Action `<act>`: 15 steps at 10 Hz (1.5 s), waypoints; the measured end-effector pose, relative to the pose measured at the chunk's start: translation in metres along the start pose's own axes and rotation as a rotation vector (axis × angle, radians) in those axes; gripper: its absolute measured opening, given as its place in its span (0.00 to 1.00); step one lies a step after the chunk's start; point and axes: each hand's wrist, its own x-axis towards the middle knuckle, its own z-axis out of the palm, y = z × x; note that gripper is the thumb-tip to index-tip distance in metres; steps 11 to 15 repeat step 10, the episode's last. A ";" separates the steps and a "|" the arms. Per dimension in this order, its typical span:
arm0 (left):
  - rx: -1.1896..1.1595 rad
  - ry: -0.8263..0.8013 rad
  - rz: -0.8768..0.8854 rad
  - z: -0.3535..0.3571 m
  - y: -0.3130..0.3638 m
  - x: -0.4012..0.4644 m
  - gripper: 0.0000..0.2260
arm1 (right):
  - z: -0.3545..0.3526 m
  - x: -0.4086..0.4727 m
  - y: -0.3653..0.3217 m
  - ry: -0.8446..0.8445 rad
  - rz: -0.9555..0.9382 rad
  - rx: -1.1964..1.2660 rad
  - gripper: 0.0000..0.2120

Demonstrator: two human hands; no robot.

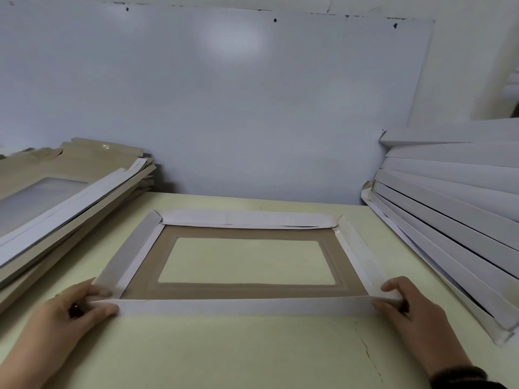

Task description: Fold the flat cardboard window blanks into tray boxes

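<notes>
A cardboard window blank (247, 292) lies on the pale table (224, 355), brown face up, with a clear rectangular window in its middle. Its four white side flaps are folded up and inward into a shallow tray shape. My left hand (70, 313) pinches the near-left corner, thumb on the near flap and fingers around the left flap's end. My right hand (407, 307) pinches the near-right corner the same way. The near flap (244, 306) stretches between both hands.
A stack of flat brown window blanks (64, 186) sits on the left of the table. A leaning pile of folded white tray boxes (449, 209) fills the right side. A white wall panel (224, 108) stands behind the table. A crack (368, 355) marks the table's near right.
</notes>
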 end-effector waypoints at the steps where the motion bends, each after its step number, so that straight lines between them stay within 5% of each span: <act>1: -0.022 -0.004 0.070 -0.001 0.012 -0.006 0.28 | 0.000 -0.005 -0.001 -0.014 0.016 0.051 0.15; 3: -0.173 0.035 0.117 0.000 0.008 -0.012 0.31 | -0.007 -0.017 0.002 0.044 0.001 0.150 0.22; 7: -0.098 0.079 0.132 0.007 0.021 -0.015 0.31 | -0.004 -0.026 0.005 0.090 0.006 0.192 0.34; 10: -0.115 0.054 0.156 0.005 0.021 -0.014 0.26 | 0.000 -0.024 0.009 0.257 -0.013 0.268 0.20; 15: -0.115 0.054 0.156 0.005 0.021 -0.014 0.26 | 0.000 -0.024 0.009 0.257 -0.013 0.268 0.20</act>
